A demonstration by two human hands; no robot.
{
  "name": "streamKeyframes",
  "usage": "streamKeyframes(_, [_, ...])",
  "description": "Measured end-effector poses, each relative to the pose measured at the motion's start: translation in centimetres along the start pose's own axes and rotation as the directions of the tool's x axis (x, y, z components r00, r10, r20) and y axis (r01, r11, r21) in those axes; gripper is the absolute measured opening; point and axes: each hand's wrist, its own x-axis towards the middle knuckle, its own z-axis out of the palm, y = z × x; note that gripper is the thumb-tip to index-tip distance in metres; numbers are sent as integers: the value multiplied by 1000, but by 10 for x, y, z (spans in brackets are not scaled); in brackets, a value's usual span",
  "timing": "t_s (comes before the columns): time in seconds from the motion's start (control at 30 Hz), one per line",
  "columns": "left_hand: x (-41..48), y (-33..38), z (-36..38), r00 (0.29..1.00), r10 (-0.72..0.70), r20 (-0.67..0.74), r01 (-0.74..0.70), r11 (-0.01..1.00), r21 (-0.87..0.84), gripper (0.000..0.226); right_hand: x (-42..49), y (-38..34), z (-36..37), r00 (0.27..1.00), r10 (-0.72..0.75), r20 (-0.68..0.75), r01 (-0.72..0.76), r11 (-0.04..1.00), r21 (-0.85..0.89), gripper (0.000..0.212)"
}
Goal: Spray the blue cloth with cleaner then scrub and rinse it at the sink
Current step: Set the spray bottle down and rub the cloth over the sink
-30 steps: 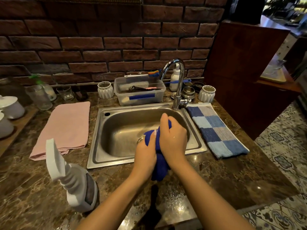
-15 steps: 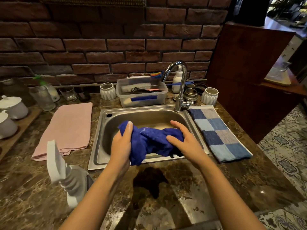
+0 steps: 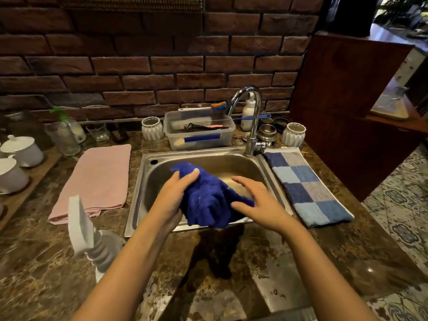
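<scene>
The blue cloth (image 3: 206, 198) hangs bunched over the front of the steel sink (image 3: 143, 179). My left hand (image 3: 176, 193) grips its upper left part, thumb on top. My right hand (image 3: 257, 202) holds its right end, fingers spread and partly over the basin. The chrome faucet (image 3: 252, 126) rises at the sink's back right; no water is seen running. The white spray bottle (image 3: 92, 237) stands on the counter at the front left, next to my left forearm.
A pink towel (image 3: 97, 181) lies left of the sink, a blue checked towel (image 3: 305, 184) to its right. Behind the sink stands a clear tub of brushes (image 3: 199, 133). White pots and glasses line the back. The counter front is wet.
My hands went from wringing the cloth together upright to pulling apart, spreading it sideways over the sink. The cloth has since shifted slightly back and left.
</scene>
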Motion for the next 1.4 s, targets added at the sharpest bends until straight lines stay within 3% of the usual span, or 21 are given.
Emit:
streamKeyframes(0.13, [-1,8,21,1000,-11,23,11,1000,2,4,0,-16,25,994,-83,66,57,946,318,71])
streamKeyframes(0.27, [1,16,25,1000,9,-28,-9,1000,-9,5,0,-18,33,993,-97,69,69,943,326,93])
streamKeyframes(0.33, [2,19,23,1000,12,-28,-13,1000,-24,6,2,-20,39,995,-102,12,95,958,272,77])
streamKeyframes(0.4, [2,23,21,999,-3,-50,2,1000,-29,8,6,-22,41,984,-5,-179,65,941,332,47])
streamKeyframes(0.5, [2,31,9,992,-73,-107,63,994,-94,11,13,-21,25,930,169,-325,-52,939,339,45])
streamKeyframes(0.57, [2,41,-2,979,-183,-94,159,964,-214,6,18,-21,13,957,152,-248,-79,956,283,41])
streamKeyframes(0.67, [5,52,-15,929,-368,43,338,795,-504,35,24,-23,8,983,162,-91,-129,948,291,21])
streamKeyframes(0.73, [7,56,-18,905,-417,90,395,741,-542,46,24,-27,11,980,197,18,-190,916,353,21])
streamKeyframes(0.83, [6,51,-17,904,-423,64,390,754,-529,43,26,-32,16,955,283,91,-288,805,519,21])
streamKeyframes(0.97, [-1,23,-9,925,-360,-119,301,888,-347,17,30,-38,17,913,389,124,-356,611,707,15])
streamKeyframes(1.03, [-6,7,-7,925,-354,-136,314,917,-247,47,31,-38,17,886,429,177,-386,470,794,17])
streamKeyframes(1.1, [-13,-2,-7,947,-305,-100,307,952,7,70,31,-37,15,865,439,243,-410,339,847,18])
streamKeyframes(1.17, [-20,-7,-8,975,-224,-12,216,924,314,76,30,-35,12,860,414,299,-426,257,868,21])
streamKeyframes(1.23, [-21,-12,-12,992,-103,68,41,795,605,76,31,-33,8,860,391,327,-429,209,878,26])
streamKeyframes(1.3, [-18,-14,-16,994,39,98,-100,644,758,52,33,-30,4,856,402,326,-445,251,859,30])
streamKeyframes(1.33, [-16,-13,-17,991,88,105,-136,616,776,39,32,-29,1,857,410,311,-461,343,819,29])
streamKeyframes(1.4, [-13,-9,-20,982,123,141,-187,625,758,22,26,-27,-5,871,411,268,-483,621,617,25])
